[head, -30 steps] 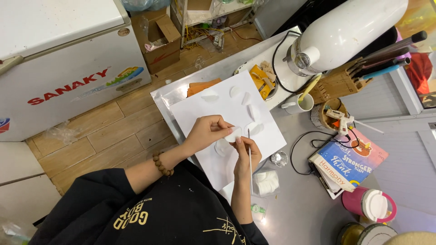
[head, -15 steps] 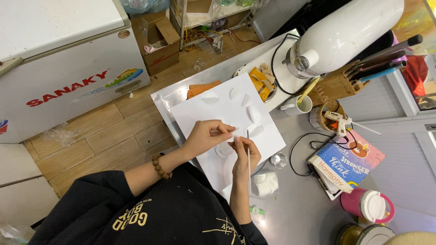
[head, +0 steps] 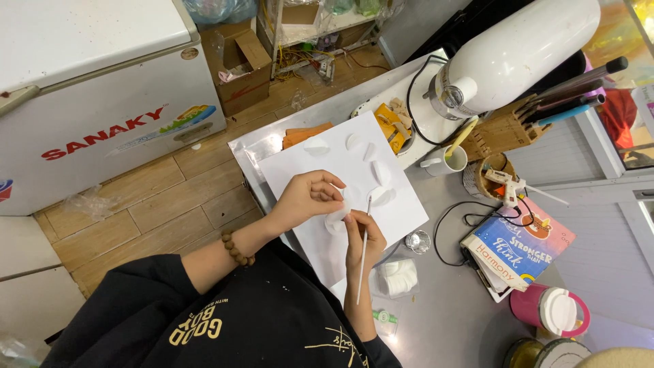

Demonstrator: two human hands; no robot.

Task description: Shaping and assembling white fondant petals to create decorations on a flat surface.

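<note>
- My left hand [head: 310, 197] pinches a small white paper disc [head: 338, 217] over the large white paper sheet [head: 340, 170].
- My right hand [head: 361, 238] grips a thin white stick [head: 363, 262].
- White chest freezer [head: 95, 88] at upper left, with a red label, is cut off.
- Blue-and-pink book [head: 521, 245] lies at right.
- The disc is partly hidden by my fingers.

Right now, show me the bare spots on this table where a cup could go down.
Bare metal lies between the white paper sheet and the book, around the small tin, and toward the pink jar. It is crowded by the mug, glue gun and knife block. Both hands work over the sheet.
</note>
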